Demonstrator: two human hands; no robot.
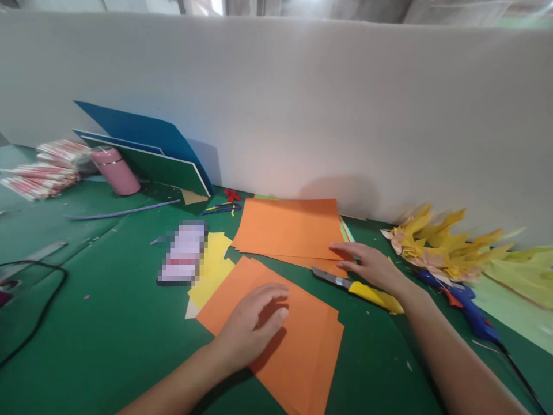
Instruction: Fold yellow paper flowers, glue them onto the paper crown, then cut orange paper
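Orange paper sheets (302, 340) lie at an angle on the green table in front of me. Over them hovers my left hand (254, 323), fingers curved with a gap between thumb and fingers and nothing held. A second stack of orange paper (289, 227) lies farther back near the white wall. My right hand (367, 262) is at that stack's near right corner, fingers apart; whether the fingertips touch the paper I cannot tell. Just below that hand rests a yellow utility knife (367, 292) with its blade pointing left.
Left of the papers are a phone (184, 253) and yellow paper (213, 268). A pink bottle (116, 171) and blue and green boards (151, 167) stand behind. At right lie a blue glue gun (473, 308) with a cord and yellow paper leaves (453, 239).
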